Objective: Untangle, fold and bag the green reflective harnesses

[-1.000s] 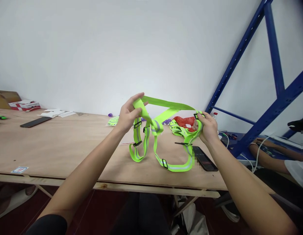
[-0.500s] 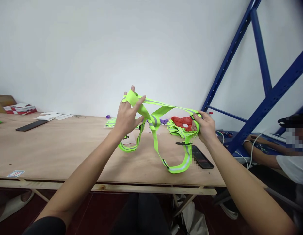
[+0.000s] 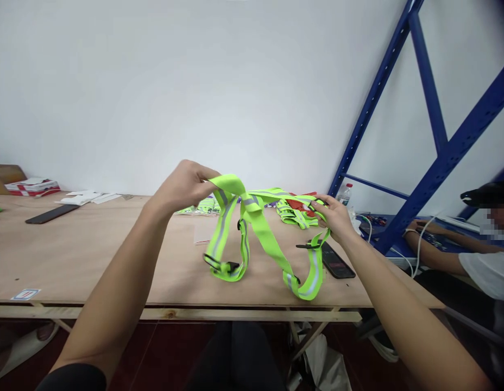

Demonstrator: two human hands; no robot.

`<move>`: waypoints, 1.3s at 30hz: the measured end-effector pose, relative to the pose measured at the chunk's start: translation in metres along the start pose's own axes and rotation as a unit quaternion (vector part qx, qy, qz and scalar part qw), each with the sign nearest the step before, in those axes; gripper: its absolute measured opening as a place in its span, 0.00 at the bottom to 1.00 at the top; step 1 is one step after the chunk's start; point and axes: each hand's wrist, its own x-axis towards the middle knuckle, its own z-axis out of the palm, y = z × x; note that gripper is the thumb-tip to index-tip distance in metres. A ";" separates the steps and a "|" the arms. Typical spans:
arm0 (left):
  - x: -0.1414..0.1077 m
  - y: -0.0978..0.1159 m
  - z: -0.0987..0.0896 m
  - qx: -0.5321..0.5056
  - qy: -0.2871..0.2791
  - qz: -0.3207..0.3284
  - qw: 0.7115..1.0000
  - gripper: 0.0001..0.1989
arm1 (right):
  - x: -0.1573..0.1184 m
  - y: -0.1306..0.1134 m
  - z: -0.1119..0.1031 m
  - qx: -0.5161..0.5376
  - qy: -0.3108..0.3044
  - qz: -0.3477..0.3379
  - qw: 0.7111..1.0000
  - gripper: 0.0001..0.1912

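A neon-yellow reflective harness [image 3: 263, 231] with grey stripes and black buckles hangs between my two hands above the wooden table [image 3: 125, 255]. My left hand [image 3: 186, 185] is closed on a strap at its upper left, thumb and fingers pinching the webbing. At the upper right, my right hand [image 3: 334, 217] grips another strap close to a black adjuster. Two loops droop toward the tabletop, the left one carrying a black buckle [image 3: 233, 266]. Behind the harness lie more folded neon straps [image 3: 290, 214] and a red piece [image 3: 300, 203], partly covered.
A phone [image 3: 336, 260] lies right of the harness. A water bottle [image 3: 345, 194] stands behind my right hand. Leftward are a dark flat bar [image 3: 52, 213], white papers [image 3: 87, 198] and a red-white box [image 3: 32, 187]. A blue metal frame [image 3: 429, 179] and a seated person [image 3: 484, 271] are at right.
My left hand has turned over and moved slightly left and down, from spread fingers inside the strap to a pinch on it. The left loop has swung open and hangs lower.
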 end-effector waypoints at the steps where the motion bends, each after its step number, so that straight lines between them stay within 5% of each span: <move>1: 0.000 0.001 -0.001 -0.017 0.053 0.008 0.998 0.11 | -0.001 0.001 0.001 -0.006 -0.007 0.005 1.000 0.30; 4: 0.004 0.000 -0.001 -0.083 0.167 0.012 0.982 0.10 | -0.003 0.004 0.003 -0.031 -0.039 0.028 0.998 0.32; 7: 0.009 -0.007 -0.002 -0.165 0.204 0.000 0.965 0.09 | -0.006 0.005 0.000 -0.067 -0.124 0.060 0.988 0.31; 11: 0.013 -0.010 0.000 -0.249 0.153 -0.058 0.954 0.09 | -0.010 0.008 -0.003 -0.113 -0.207 0.074 0.969 0.28; 18: 0.019 0.011 0.030 -0.230 0.031 -0.109 0.966 0.07 | -0.004 0.032 0.015 -0.232 -0.116 -0.019 0.965 0.22; 23: 0.025 0.029 0.049 -0.086 0.046 -0.083 0.992 0.05 | -0.015 0.026 0.049 -0.183 -0.027 -0.118 0.976 0.22; 27: 0.030 0.036 0.058 0.104 0.099 -0.072 0.987 0.11 | -0.057 -0.004 0.079 -0.117 -0.017 -0.211 0.970 0.21; 32: 0.037 0.034 0.065 0.221 0.091 -0.089 0.967 0.10 | -0.109 -0.020 0.108 -0.313 0.000 -0.364 0.877 0.22; 35: 0.037 0.035 0.067 0.247 0.086 -0.082 0.962 0.10 | -0.115 -0.014 0.118 -0.417 -0.034 -0.323 0.849 0.18; 39: 0.035 0.041 0.067 0.256 0.094 -0.054 0.960 0.11 | -0.101 -0.007 0.126 -0.440 -0.061 -0.197 0.874 0.20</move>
